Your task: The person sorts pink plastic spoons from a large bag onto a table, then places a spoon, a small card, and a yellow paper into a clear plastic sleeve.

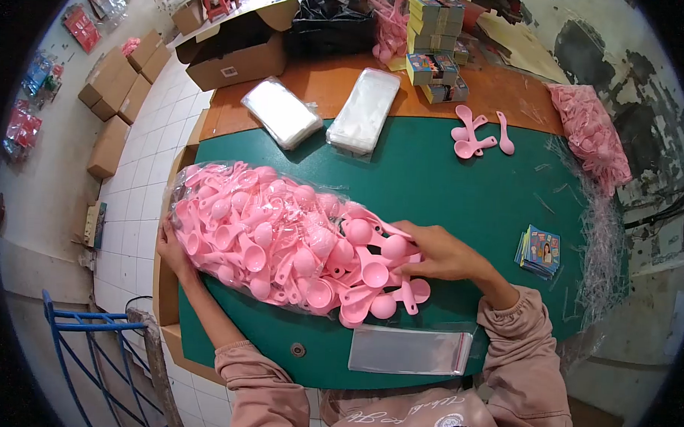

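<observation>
A large clear plastic bag [283, 183] full of pink plastic spoons [254, 254] lies on the green table mat, its mouth toward the right. My left hand [175, 247] grips the bag's far left end, its fingertips partly hidden behind the plastic. At the mouth, several spoons spill onto the mat. My right hand [444, 253] is closed around spoons there, thumb below and fingers above; exactly how many is hidden. Just below the spilled spoons lies a stack of clear plastic sleeves [405, 350].
Two stacks of clear bags [284, 112] lie at the back. Loose pink spoons [476, 135] and printed cards [540, 250] are on the right. Card bundles [436, 28], an open carton [238, 55] and a pink-filled bag [592, 136] line the edges. A metal washer-like disc [298, 350] sits in front.
</observation>
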A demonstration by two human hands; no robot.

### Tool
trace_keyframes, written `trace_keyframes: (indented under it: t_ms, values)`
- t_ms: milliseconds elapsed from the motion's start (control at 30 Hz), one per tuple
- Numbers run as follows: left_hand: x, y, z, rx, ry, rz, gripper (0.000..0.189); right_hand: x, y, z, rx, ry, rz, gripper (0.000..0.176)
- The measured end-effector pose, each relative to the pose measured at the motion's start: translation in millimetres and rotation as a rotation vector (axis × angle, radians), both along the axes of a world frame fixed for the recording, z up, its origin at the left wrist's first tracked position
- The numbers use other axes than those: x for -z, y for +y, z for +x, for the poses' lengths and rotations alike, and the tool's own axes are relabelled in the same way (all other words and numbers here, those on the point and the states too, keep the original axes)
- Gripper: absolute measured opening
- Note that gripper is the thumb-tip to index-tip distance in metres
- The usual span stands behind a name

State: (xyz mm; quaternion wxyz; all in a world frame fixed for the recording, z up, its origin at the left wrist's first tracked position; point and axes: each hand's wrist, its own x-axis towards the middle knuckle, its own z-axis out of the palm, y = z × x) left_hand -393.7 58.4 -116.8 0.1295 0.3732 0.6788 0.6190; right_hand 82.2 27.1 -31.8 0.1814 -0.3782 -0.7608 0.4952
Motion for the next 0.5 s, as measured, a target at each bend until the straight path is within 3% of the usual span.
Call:
trace_keyframes:
  t_ms: [67,200,233,300,500]
  values:
    - [2,-1,0,0.018,0.006,0.007,0.029,7,1,12,0.045,0.009,-0.041,0.043]
    - [-7,-2,8,-0.012,0.019,-0.008,0.029,-9,0,38,0.161,-0.089,-0.3,0.038]
    - [-6,-2,8,-0.015,0.037,-0.008,0.029,-7,0,47,0.165,-0.091,-0.3,0.038]
    - [0,1,1,-0.001,0.015,0.002,0.029,-1,-1,65,0.161,-0.111,-0.029,0.038]
    - [6,1,-8,0.033,-0.025,-0.016,0.03,-8,-3,84,0.165,-0.101,-0.077,0.047]
